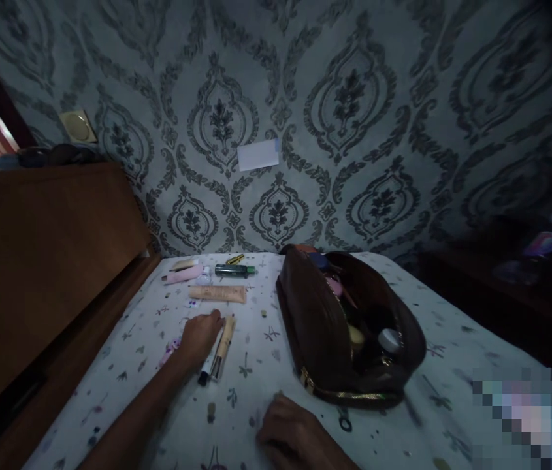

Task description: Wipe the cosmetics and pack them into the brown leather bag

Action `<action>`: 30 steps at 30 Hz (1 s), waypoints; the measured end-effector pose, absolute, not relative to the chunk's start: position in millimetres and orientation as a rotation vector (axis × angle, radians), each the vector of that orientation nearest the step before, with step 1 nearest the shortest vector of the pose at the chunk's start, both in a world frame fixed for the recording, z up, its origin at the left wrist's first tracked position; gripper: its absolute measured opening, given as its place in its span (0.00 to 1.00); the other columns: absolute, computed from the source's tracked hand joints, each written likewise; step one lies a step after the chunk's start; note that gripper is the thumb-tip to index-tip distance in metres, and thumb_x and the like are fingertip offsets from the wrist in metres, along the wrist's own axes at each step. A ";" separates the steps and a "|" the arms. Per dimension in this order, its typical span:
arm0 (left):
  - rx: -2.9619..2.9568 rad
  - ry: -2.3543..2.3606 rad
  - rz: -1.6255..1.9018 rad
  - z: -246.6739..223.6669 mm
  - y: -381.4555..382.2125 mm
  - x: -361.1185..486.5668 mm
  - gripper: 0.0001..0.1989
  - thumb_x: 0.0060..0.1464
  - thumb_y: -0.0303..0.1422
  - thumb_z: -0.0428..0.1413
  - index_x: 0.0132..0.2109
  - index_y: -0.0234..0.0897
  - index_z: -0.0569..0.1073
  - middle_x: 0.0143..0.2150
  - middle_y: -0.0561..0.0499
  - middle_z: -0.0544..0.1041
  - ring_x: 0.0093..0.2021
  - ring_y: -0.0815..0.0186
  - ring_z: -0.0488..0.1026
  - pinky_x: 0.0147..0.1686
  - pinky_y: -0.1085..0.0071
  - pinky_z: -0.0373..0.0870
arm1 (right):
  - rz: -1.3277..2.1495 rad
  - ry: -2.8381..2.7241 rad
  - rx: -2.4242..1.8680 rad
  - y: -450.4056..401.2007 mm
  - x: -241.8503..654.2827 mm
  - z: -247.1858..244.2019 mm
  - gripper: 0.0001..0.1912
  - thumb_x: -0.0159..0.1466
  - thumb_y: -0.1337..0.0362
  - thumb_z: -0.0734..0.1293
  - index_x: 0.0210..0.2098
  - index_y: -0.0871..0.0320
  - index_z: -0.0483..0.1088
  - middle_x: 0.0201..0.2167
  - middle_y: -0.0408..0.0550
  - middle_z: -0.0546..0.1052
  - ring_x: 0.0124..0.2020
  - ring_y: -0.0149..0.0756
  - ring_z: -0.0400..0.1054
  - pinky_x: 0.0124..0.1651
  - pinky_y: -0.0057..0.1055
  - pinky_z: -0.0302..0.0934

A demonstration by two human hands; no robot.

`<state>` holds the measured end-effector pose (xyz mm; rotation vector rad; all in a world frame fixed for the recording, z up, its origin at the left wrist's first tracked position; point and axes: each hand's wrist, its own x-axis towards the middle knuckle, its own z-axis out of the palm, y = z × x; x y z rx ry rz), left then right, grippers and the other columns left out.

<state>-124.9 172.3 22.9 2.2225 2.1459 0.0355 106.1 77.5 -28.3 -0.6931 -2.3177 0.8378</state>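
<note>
My left hand (200,336) rests on the patterned sheet with its fingers closed at the upper end of a slim white tube with a black cap (208,365). Right beside that tube lies a beige tube with a clear cap (225,339). Beyond the hand is a larger beige squeeze tube (217,294). My right hand (291,427) lies curled near the front of the sheet, and nothing shows in its fingers. A brown zip bag (308,326) stands open to the right, with jars and other cosmetics inside, among them a white-lidded jar (389,340).
Farther back lie a dark green tube (231,270), a gold tube (235,259) and a pink tube (184,273). A small purple-and-white item (170,351) is left of my left hand. Wooden furniture (50,261) borders the left side; a patterned wall (278,212) rises behind.
</note>
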 end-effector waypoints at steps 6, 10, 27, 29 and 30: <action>2.245 2.140 -0.002 18.9 175.7 -127.1 0.14 0.67 0.37 0.42 0.45 0.38 0.71 0.41 0.45 0.81 0.44 0.56 0.78 0.38 0.66 0.66 | 0.748 -2.336 -0.825 78.2 84.7 -29.7 0.10 0.60 0.74 0.62 0.33 0.59 0.75 0.31 0.50 0.77 0.35 0.34 0.69 0.39 0.29 0.61; 2.252 2.138 -0.001 16.8 177.2 -126.3 0.15 0.67 0.37 0.41 0.46 0.38 0.71 0.41 0.44 0.81 0.44 0.56 0.78 0.39 0.66 0.67 | 0.842 -2.272 -1.030 84.1 62.5 -29.0 0.11 0.58 0.73 0.63 0.34 0.58 0.78 0.33 0.49 0.79 0.37 0.36 0.71 0.42 0.30 0.61; 2.351 2.226 0.114 64.3 333.0 -129.4 0.15 0.64 0.40 0.51 0.50 0.34 0.72 0.48 0.44 0.76 0.48 0.59 0.74 0.49 0.56 0.70 | 1.242 -1.806 -1.108 108.9 42.4 -31.7 0.11 0.55 0.70 0.63 0.27 0.62 0.78 0.21 0.42 0.72 0.25 0.28 0.62 0.29 0.23 0.53; 2.335 2.244 0.080 61.5 357.5 -125.2 0.15 0.62 0.40 0.54 0.50 0.34 0.72 0.50 0.45 0.74 0.49 0.59 0.73 0.49 0.55 0.71 | 1.249 -1.797 -1.132 111.2 42.7 -35.0 0.11 0.54 0.71 0.63 0.28 0.62 0.79 0.20 0.41 0.72 0.24 0.27 0.61 0.29 0.23 0.52; 2.324 2.249 0.067 59.4 367.7 -123.7 0.15 0.62 0.39 0.55 0.51 0.34 0.72 0.51 0.45 0.74 0.49 0.59 0.73 0.49 0.55 0.71 | 1.255 -1.797 -1.141 112.2 43.4 -37.4 0.11 0.54 0.71 0.63 0.29 0.62 0.79 0.20 0.41 0.71 0.24 0.27 0.60 0.28 0.22 0.52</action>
